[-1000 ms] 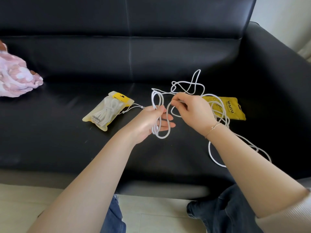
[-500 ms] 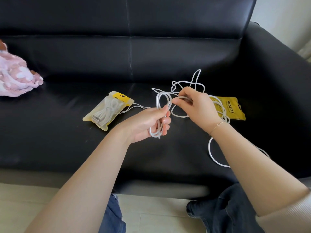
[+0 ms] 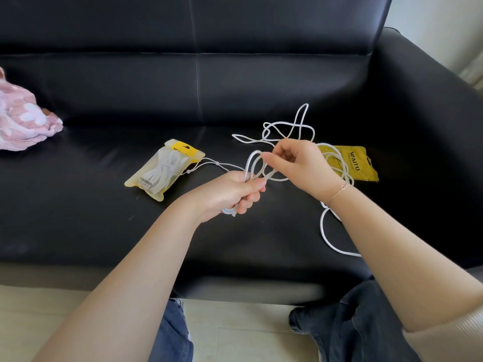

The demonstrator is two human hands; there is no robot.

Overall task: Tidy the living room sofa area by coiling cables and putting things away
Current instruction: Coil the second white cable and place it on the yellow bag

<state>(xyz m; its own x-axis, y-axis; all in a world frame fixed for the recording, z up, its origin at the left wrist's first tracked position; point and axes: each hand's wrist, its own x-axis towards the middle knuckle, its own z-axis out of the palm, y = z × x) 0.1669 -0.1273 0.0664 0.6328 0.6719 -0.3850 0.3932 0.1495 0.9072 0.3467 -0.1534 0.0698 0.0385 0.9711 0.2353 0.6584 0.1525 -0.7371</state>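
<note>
Head view: two hands work above the sofa (image 3: 104,205) seat. Left hand (image 3: 230,192) is fisted around several loops of white cable (image 3: 324,231); right hand (image 3: 300,168) pinches the next loop just beside it. Slack trails right and behind, over an empty yellow pouch (image 3: 366,163). A second pouch (image 3: 164,171), left, holds another coiled cable. Farther left lies a pink cloth (image 3: 23,121).

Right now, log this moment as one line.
step: coiling white cable | left hand: holds loops | right hand: pinches strand | left to coil: tangle on sofa
</note>
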